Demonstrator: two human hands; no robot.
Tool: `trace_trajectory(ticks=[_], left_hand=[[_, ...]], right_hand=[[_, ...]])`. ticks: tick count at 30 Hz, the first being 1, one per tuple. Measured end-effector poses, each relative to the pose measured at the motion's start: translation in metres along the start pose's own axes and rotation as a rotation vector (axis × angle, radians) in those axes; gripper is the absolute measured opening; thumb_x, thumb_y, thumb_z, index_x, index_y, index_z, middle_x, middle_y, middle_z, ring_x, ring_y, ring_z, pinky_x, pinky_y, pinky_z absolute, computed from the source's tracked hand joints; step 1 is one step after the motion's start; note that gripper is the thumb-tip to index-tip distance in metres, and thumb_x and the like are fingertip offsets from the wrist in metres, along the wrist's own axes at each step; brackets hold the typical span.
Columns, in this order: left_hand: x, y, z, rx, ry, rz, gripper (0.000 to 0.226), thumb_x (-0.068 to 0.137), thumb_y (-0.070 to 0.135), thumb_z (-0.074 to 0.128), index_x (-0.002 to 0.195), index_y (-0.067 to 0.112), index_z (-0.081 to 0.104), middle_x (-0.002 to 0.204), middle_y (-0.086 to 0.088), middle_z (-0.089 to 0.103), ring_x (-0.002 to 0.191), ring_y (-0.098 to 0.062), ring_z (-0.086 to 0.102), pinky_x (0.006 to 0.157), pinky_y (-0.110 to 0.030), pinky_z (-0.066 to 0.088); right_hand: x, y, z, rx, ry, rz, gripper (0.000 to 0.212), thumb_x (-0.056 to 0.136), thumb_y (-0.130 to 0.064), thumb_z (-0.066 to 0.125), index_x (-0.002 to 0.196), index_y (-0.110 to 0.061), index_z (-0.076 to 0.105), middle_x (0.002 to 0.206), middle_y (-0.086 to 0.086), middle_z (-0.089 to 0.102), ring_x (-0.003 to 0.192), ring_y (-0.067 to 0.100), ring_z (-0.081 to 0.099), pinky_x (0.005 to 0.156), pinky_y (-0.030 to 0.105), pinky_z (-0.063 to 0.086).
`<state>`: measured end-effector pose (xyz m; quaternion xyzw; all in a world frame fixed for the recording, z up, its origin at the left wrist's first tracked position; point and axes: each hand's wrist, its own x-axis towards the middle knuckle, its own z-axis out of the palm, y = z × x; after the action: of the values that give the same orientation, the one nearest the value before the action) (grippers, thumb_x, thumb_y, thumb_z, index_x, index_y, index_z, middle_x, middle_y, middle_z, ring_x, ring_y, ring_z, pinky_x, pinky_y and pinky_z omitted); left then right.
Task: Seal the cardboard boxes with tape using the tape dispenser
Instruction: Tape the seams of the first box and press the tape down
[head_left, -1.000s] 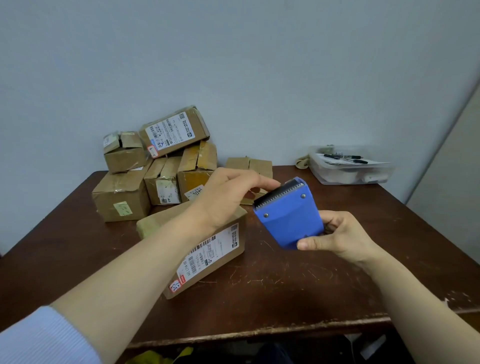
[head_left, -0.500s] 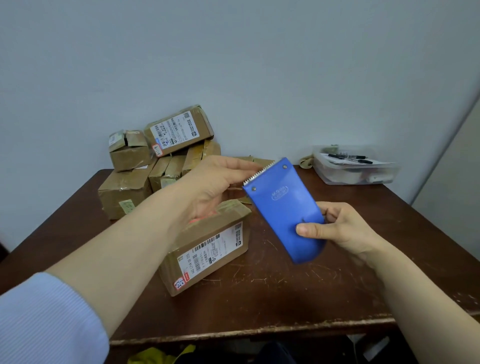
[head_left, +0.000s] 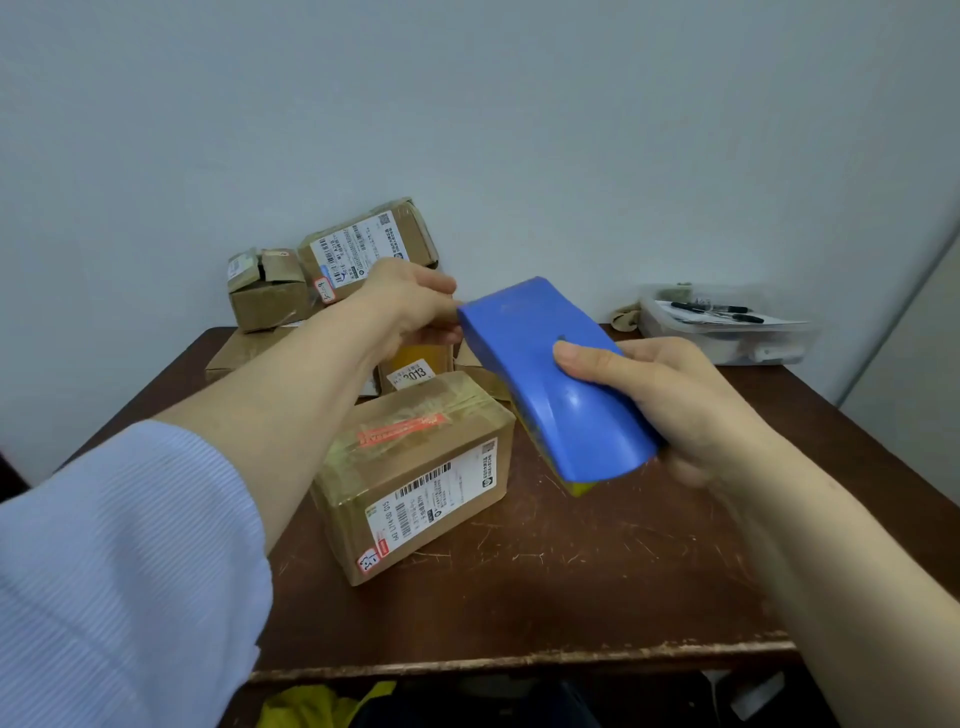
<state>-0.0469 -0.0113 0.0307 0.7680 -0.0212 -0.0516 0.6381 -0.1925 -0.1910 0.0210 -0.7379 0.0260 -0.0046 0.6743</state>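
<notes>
Now turned over, the blue plastic tape dispenser (head_left: 540, 364) shows its smooth curved back to the camera. It is held in the air above the dark wooden table (head_left: 571, 582), just right of the nearest brown cardboard box (head_left: 415, 457) w/ a white barcode label & a red strip on top. Half a sec ago its flat face & toothed blade faced up; the blade end now points away, hidden. The right hand (head_left: 670, 400) grips the dispenser's rear, thumb across the back, fingers wrapped under. The left hand (head_left: 410, 306) sits at the front end, fingers curled at the lip; whether they pinch a tape end can't be told, as no tape shows. The flip suggests the tool is being readied blade-down for a first pull over the box; sealing looks not yet begun. Behind: a stack of more cardboard boxes (head_left: 363, 249) & a clear plastic tray (head_left: 727, 338) w/ pens.
</notes>
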Motion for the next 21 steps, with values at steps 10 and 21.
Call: trace_trajectory(ticks=[10,21], left_hand=[[0.024,-0.034,-0.002,-0.014,0.072,-0.048,0.057,0.066,-0.004,0.082,0.116,-0.004,0.054,0.075,-0.018,0.067,0.046,-0.014,0.063,0.052,-0.025,0.058],[0.045,-0.054,-0.004,0.126,0.105,-0.039,0.037,0.066,-0.003,0.083,0.095,0.004,0.061,0.085,-0.016,0.068,0.05,-0.014,0.064,0.054,-0.024,0.057]], right_hand=[[-0.001,0.017,-0.007,-0.013,0.072,0.137,0.037,0.067,-0.034,0.073,0.079,0.001,0.071,0.071,0.012,0.072,0.055,0.019,0.066,0.05,0.023,0.051],[-0.004,0.023,-0.017,-0.069,0.073,0.216,0.046,0.058,-0.038,0.072,0.08,0.002,0.071,0.073,0.017,0.072,0.057,0.023,0.067,0.055,0.029,0.052]])
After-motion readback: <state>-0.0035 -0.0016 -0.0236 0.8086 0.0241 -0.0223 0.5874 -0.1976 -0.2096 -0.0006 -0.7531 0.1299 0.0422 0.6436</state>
